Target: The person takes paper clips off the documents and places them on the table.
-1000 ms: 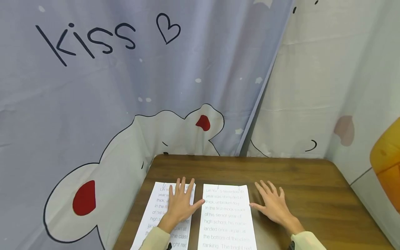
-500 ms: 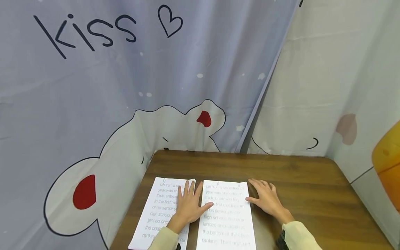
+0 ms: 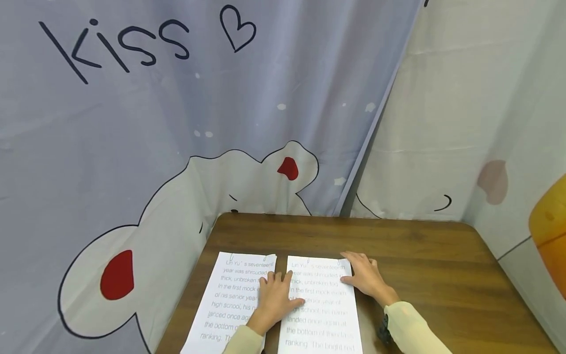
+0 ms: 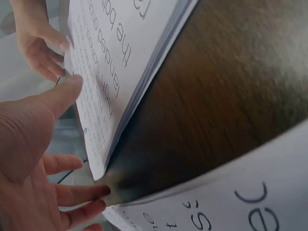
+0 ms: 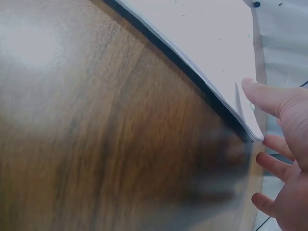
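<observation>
Two stacks of printed paper lie side by side, a left stack (image 3: 230,300) and a right stack (image 3: 320,314), with paper clips at their top edges. My left hand (image 3: 274,302) hovers over the gap between them, fingers spread and loosely bent. Its thumb (image 4: 67,94) reaches over the right stack's left edge, and the other fingers point at the gap. At the right stack's top right corner is my right hand (image 3: 367,276). The right thumb (image 5: 264,96) lies over the top sheet near that corner, while the other fingers stay outside the edge, apart from one another.
Both stacks are on a brown wooden table (image 3: 424,275) with rounded far corners. A printed curtain (image 3: 177,113) hangs behind and to the left of it. Pale cloth (image 3: 442,123) with a yellow shape (image 3: 550,216) covers the right side.
My left hand has moved right and nearer, off the left stack's text to the gap. My right hand has moved left from the bare table to the right stack's corner. The stacks stay put.
</observation>
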`<state>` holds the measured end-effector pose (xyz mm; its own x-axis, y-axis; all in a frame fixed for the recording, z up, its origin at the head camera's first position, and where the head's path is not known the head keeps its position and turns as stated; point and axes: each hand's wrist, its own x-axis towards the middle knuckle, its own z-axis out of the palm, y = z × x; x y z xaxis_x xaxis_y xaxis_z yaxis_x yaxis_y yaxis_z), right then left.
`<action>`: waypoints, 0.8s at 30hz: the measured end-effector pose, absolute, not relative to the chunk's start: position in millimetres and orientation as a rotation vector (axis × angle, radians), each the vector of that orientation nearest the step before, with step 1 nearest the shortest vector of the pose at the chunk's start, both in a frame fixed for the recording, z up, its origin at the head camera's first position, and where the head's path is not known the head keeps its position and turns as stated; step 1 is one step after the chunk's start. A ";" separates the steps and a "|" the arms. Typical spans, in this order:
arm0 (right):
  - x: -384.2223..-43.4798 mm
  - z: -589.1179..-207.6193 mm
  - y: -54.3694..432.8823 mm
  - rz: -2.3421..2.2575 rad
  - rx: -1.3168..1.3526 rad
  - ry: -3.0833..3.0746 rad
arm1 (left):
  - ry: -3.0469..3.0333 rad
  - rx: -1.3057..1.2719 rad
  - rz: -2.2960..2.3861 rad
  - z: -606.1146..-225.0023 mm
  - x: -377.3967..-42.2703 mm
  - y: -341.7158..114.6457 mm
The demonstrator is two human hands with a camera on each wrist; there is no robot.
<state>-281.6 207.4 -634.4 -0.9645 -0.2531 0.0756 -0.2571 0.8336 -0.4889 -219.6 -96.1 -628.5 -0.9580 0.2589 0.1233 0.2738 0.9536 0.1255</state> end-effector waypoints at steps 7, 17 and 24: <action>-288.2 -641.2 199.5 0.796 0.379 -3.020 | -3.026 -0.339 -0.249 -630.7 -221.0 -90.7; -288.5 -639.0 190.6 0.913 0.357 -2.959 | -2.975 -0.276 -0.489 -633.5 -223.2 -83.1; -292.9 -641.9 184.8 1.126 0.348 -2.813 | -2.934 -0.197 -0.774 -633.6 -221.2 -81.2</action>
<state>-292.9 184.8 -641.9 -0.9697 -0.1763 0.1689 -0.2442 0.7018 -0.6692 -221.2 -81.2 -633.6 -0.9866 0.0987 0.1303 0.1501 0.8624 0.4834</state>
